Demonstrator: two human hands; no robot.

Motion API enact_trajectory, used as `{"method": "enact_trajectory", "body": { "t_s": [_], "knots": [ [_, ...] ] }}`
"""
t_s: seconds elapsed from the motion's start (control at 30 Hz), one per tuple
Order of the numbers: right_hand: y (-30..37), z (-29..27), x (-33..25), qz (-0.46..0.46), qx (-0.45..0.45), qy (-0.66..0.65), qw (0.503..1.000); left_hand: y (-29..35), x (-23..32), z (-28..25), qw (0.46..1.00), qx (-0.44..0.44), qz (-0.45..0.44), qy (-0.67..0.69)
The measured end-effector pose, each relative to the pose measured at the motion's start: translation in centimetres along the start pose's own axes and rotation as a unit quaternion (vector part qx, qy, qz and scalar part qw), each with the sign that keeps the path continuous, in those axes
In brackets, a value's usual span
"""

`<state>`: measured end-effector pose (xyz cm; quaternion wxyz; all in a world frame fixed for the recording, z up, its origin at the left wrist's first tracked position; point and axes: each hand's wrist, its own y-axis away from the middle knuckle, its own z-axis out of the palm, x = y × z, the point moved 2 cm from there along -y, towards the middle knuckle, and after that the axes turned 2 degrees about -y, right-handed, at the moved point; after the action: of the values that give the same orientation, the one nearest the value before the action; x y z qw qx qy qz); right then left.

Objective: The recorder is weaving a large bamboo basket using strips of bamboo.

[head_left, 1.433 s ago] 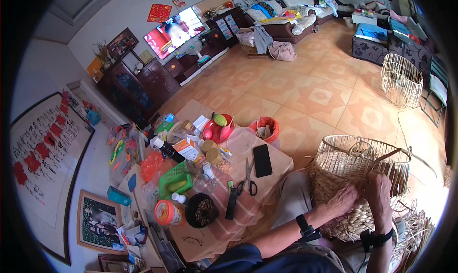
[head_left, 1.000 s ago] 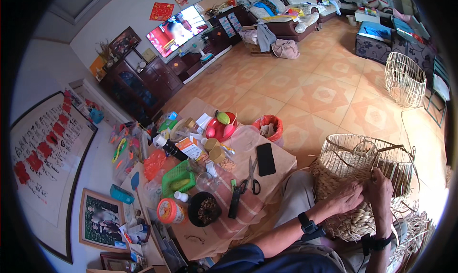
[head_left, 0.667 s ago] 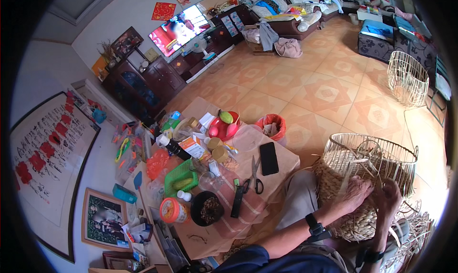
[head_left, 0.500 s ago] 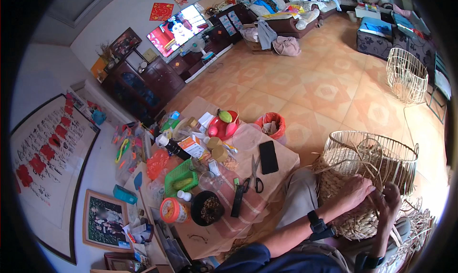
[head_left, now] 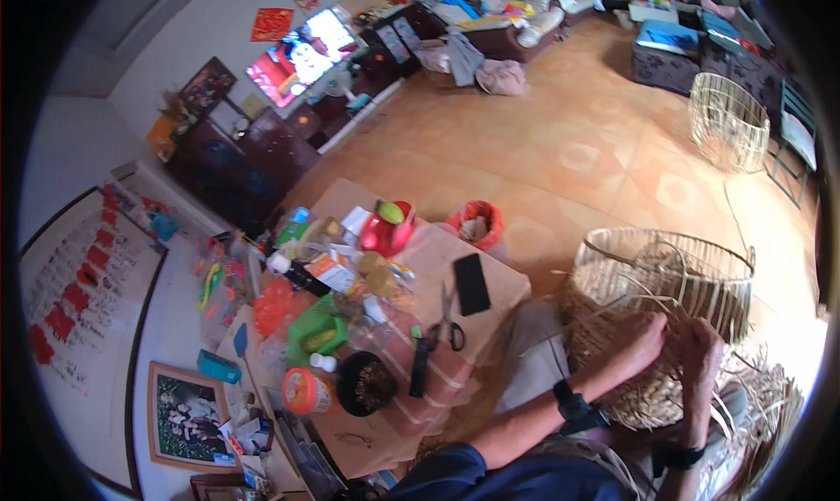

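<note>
A partly woven basket (head_left: 649, 406) of tan plant fibre rests on my lap, its upper wire frame (head_left: 733, 293) bare along the far side. At its near upper edge, my left hand (head_left: 643, 336) reaches in from the left with bent fingers, pinching a fibre strand (head_left: 604, 307) that trails off to the left. Close beside it, my right hand (head_left: 700, 348) is upright with fingers curled against the weave, and its fingertips almost meet the left ones. What lies between the right fingertips is partly hidden and blurred.
Left of my knee, a cloth-covered table carries scissors (head_left: 448, 319), a black phone (head_left: 472, 284), a dark bowl (head_left: 367, 384), a green basket (head_left: 308, 326) and jars. Loose fibre strands (head_left: 759, 405) lie at my right. Another wire frame (head_left: 729, 123) stands on the tiled floor beyond.
The whole view has shifted slightly, with the scene moving left. My right hand has turned and its fingers have come down from a raised position toward the left hand.
</note>
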<state>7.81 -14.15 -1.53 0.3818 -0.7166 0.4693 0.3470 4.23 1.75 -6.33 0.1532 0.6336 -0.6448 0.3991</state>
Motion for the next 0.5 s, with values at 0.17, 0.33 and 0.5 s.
{"method": "enact_trajectory", "body": {
  "t_s": [0.17,0.33,0.5],
  "knots": [
    [4.2,-1.6,1.6,-0.119,0.021,0.028,0.992,-1.2,2.0,-1.2,0.997,-0.070,-0.021,0.008],
    [6.3,-1.2,3.9,0.222,-0.097,-0.360,0.901,-1.4,0.9,-4.5,0.981,-0.150,-0.090,0.083],
    [2.8,-1.4,-3.0,0.022,-0.056,-0.023,0.998,-1.5,1.4,-5.5,0.984,-0.102,-0.055,0.135]
  ]
}}
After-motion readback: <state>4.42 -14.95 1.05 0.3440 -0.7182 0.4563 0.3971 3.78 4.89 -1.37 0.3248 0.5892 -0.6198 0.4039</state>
